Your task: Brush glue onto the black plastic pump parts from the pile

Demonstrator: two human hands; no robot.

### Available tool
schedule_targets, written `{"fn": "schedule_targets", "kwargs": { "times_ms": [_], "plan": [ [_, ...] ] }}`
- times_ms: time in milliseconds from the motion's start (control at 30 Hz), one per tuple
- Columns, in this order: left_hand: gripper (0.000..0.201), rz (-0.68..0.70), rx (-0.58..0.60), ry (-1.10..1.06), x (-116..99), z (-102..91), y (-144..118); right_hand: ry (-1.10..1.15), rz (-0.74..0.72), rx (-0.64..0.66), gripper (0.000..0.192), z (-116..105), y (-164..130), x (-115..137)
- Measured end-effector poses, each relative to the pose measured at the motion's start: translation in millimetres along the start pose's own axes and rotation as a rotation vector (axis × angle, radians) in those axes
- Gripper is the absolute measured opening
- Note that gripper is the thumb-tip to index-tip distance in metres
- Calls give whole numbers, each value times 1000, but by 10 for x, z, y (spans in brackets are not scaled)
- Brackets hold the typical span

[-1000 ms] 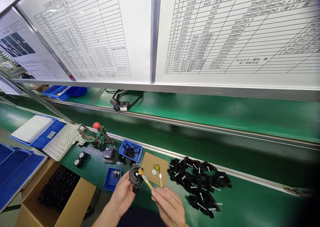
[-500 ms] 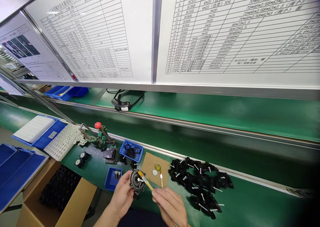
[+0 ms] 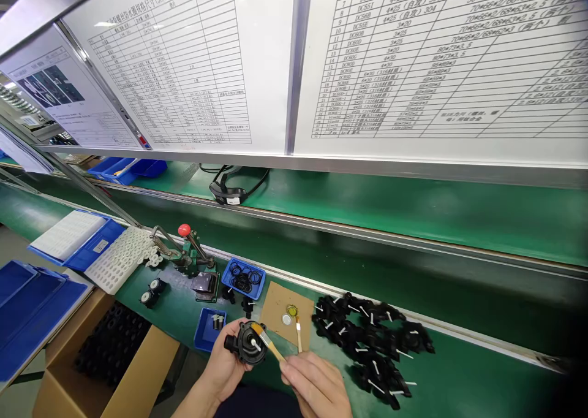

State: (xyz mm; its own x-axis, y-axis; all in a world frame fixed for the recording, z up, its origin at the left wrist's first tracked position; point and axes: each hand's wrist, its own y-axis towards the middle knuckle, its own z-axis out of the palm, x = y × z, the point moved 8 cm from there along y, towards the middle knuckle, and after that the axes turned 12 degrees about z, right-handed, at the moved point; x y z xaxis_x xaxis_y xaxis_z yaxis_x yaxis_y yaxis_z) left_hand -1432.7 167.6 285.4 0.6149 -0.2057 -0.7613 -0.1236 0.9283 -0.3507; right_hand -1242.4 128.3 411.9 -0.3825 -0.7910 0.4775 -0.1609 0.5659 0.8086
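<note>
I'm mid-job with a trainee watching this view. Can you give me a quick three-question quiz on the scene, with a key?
1. Which hand's grip holds the paintbrush?
2. True or false: the left hand holds a white disc.
3. Fill in: the black rings lie in a ____ tray.

Key:
1. The right hand.
2. False; it holds a round black part.
3. Blue.

This is a factory assembly workshop. A lever press (image 3: 185, 262) and clustered black parts (image 3: 390, 344) stand on a green table (image 3: 478, 369), below printed charts (image 3: 184, 68).
</note>
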Motion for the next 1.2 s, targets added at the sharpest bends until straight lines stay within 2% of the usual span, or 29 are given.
{"fn": "schedule_targets", "kwargs": {
  "times_ms": [133,267,333,467,700,800,933,1100,1200],
  "plan": [
    [53,13,40,42,-3,2,6,-44,-7,40,18,0,91,76],
    [69,5,-20,60,60,-65,37,-83,-48,44,16,-11,146,153],
    [71,8,-10,50,67,-46,33,-95,-48,53,15,-13,182,176],
    [65,8,28,71,15,5,-16,-92,-53,98,15,-12,260,236],
    [55,-58,-19,142,-56,8,-87,-97,-35,123,16,9,261,258],
    [51,-133,-35,151,-33,35,-108,-23,1,145,20,26,236,210],
    [33,-272,77,138,58,93,-115,56,54,193,26,50,239,146],
    [32,-477,97,118,222,-41,-135,140,48,253,30,77,285,142],
    [24,-555,128,84,285,-75,-143,216,89,340,28,126,327,99]
  ]
}}
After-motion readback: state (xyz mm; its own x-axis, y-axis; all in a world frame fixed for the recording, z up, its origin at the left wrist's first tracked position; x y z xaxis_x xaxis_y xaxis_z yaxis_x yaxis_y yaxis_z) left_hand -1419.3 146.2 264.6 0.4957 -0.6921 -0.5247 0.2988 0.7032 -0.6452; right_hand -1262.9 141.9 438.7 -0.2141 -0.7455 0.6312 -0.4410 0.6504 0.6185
